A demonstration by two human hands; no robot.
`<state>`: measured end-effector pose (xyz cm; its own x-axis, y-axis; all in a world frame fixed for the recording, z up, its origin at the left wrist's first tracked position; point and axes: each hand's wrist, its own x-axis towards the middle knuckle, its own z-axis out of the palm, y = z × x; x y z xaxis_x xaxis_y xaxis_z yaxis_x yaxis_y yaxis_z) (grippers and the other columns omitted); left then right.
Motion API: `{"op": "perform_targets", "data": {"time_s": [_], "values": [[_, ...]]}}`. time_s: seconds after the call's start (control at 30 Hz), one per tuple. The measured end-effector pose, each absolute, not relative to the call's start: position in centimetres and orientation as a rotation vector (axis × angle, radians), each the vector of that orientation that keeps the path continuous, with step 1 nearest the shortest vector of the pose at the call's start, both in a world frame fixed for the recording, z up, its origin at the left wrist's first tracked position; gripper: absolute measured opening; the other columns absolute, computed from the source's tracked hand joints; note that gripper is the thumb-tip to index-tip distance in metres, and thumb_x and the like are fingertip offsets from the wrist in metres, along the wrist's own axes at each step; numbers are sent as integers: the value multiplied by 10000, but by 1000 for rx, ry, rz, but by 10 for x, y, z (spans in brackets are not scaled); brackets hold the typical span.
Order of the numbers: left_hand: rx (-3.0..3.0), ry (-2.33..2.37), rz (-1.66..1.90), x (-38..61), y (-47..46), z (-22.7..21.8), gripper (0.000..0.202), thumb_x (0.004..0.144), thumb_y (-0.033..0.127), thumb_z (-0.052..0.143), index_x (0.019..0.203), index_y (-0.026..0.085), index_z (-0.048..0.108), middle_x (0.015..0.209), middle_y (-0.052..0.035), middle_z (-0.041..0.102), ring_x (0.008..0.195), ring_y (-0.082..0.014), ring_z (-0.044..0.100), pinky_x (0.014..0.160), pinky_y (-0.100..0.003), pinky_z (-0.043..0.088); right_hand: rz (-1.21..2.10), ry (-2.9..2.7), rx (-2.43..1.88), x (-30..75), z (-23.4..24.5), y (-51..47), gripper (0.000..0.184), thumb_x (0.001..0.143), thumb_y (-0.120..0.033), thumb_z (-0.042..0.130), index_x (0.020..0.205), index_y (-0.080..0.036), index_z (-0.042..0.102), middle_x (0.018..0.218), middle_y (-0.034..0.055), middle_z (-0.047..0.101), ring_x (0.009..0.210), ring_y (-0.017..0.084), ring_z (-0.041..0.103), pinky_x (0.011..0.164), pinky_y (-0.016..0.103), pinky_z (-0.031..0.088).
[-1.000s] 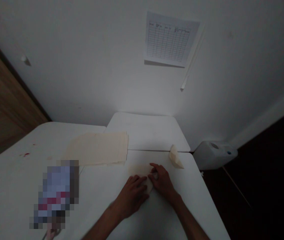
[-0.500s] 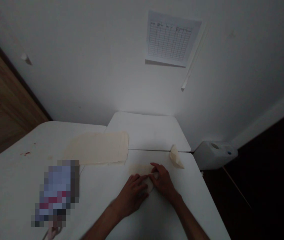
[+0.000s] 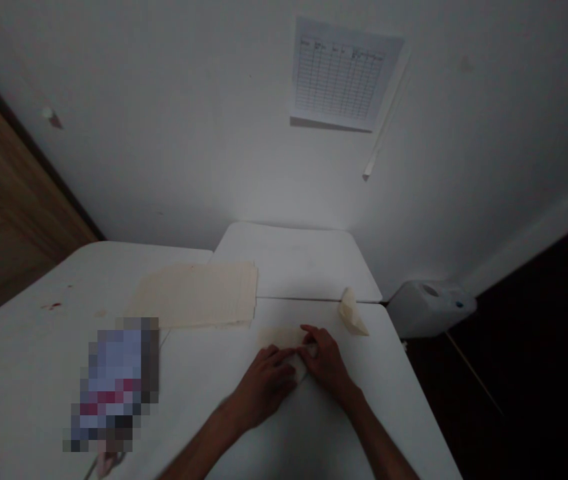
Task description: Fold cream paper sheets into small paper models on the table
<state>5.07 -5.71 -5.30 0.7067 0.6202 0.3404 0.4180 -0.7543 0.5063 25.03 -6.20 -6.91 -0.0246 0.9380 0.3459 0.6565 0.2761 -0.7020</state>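
A small cream sheet of paper [image 3: 280,337] lies on the white table, partly folded, its near part mostly covered by my hands. My left hand [image 3: 265,389] holds it down from the left, with bent fingers pressing along a fold. From the right, my right hand [image 3: 328,361] pinches the folded edge, thumb and fingers close to the left fingertips. Just beyond the right hand stands a folded paper piece [image 3: 352,313], pointed at the top and shaped like a little boat. A stack of flat cream sheets [image 3: 209,295] lies to the left, beyond my left hand.
A pixelated bluish item [image 3: 114,367] rests on the left of the table [image 3: 204,407]. A printed form [image 3: 339,77] hangs on the wall. On the floor at the right is a white plastic container [image 3: 429,310]. Wooden panelling [image 3: 9,180] borders the left side.
Almost nothing differs. Both hands keep their hold on the paper, with only slight shifts of the left fingers.
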Motion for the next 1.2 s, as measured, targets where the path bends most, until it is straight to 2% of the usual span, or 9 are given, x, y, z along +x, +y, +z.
{"op": "perform_targets", "data": {"time_s": [0.33, 0.43, 0.53, 0.63, 0.7, 0.83, 1.2], "values": [[2557, 832, 626, 53, -58, -45, 100, 767, 175, 678, 847, 219, 638, 1294, -49, 574, 1051, -272, 521, 892, -457, 446, 426, -1746, -1469, 247, -68, -63, 429, 787, -141, 640, 1201, -212, 552, 871, 33, 601, 832, 201, 553, 805, 348, 472], [2567, 838, 597, 53, -59, -45, 77, 792, 191, 659, 860, 217, 633, 1315, -56, 557, 1066, -274, 516, 902, -463, 444, 349, -1772, -1450, 248, -65, -63, 406, 787, -158, 660, 1179, -203, 565, 934, 52, 606, 900, 217, 540, 837, 365, 460], [2575, 849, 596, 52, -59, -50, 105, 800, 198, 655, 901, 225, 637, 1345, -52, 536, 1101, -281, 496, 928, -479, 428, 250, -1806, -1453, 249, -62, -67, 284, 804, -146, 641, 1080, -206, 616, 1000, 67, 601, 965, 223, 524, 873, 376, 443], [2574, 871, 580, 52, -58, -55, 113, 793, 201, 666, 899, 230, 641, 1348, -51, 537, 1096, -281, 502, 933, -483, 425, 169, -1909, -1437, 251, -60, -76, 137, 836, -144, 612, 945, -216, 653, 956, 54, 610, 943, 209, 525, 866, 367, 433], [2570, 877, 569, 51, -58, -56, 115, 795, 209, 669, 903, 231, 640, 1352, -51, 536, 1101, -285, 504, 941, -488, 420, 75, -1982, -1425, 252, -60, -83, 102, 852, -144, 595, 892, -219, 653, 943, 46, 623, 943, 205, 522, 880, 373, 415], [2594, 862, 564, 51, -59, -54, 88, 820, 218, 643, 906, 233, 631, 1363, -47, 527, 1114, -288, 504, 947, -498, 415, -92, -2094, -1414, 254, -58, -97, 143, 859, -135, 580, 943, -229, 647, 1015, 43, 646, 1006, 220, 506, 932, 398, 372], [2622, 846, 616, 52, -59, -56, 62, 818, 204, 640, 875, 222, 624, 1319, -39, 566, 1071, -275, 518, 911, -479, 437, 13, -2254, -1427, 256, -60, -113, 182, 846, -147, 576, 992, -235, 643, 1061, 36, 647, 992, 220, 515, 901, 376, 384]]}}
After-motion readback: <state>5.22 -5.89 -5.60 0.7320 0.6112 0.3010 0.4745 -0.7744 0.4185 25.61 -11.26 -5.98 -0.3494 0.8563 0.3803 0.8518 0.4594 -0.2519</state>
